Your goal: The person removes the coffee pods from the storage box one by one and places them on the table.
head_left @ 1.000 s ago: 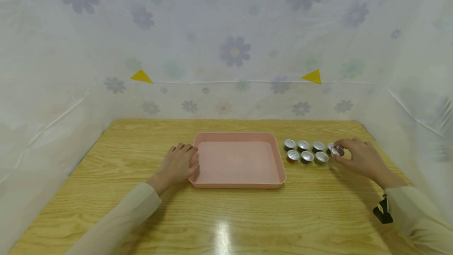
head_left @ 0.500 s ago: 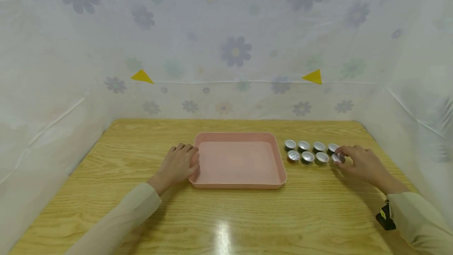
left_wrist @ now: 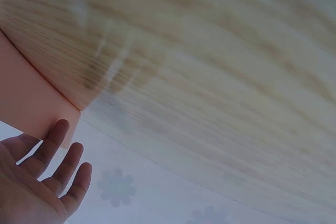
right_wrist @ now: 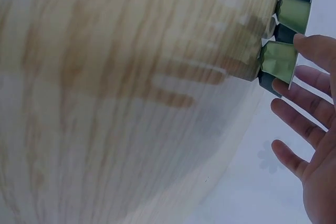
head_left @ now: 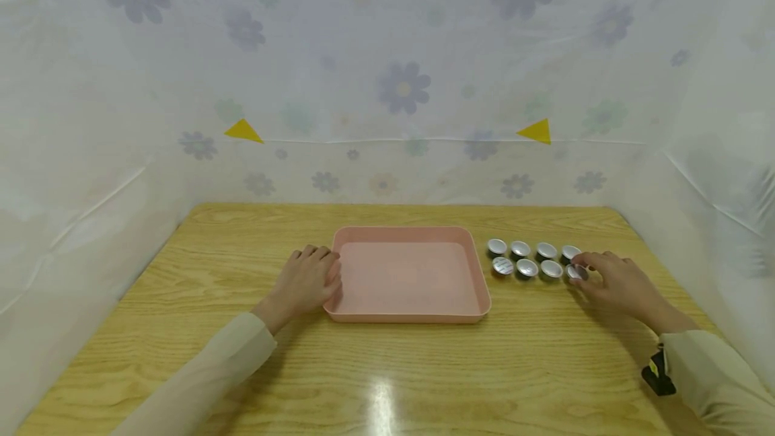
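Observation:
A pink tray [head_left: 406,278] lies on the wooden table, its left rim held by my left hand [head_left: 307,280]. From the left wrist, my index fingertip [left_wrist: 62,124] shows against the tray's outer wall, with the thumb partly hidden behind it. Two rows of foil-topped coffee capsules [head_left: 527,268] stand to the right of the tray. At the right end of the front row, my right hand [head_left: 617,282] pinches a coffee capsule [head_left: 576,272] between thumb and fingers. Seen from the right wrist, this capsule [right_wrist: 278,60] has a light green body and sits at the tabletop.
The wooden table [head_left: 412,375] reaches to a pale flower-patterned sheet [head_left: 387,173] at the back and sides. Two yellow triangles [head_left: 244,131] are on the back sheet. A small black object [head_left: 658,372] hangs at my right cuff.
My right hand has brought its capsule down and toward me, from over the back row's right end to the front row's end. My left hand and the tray stay put.

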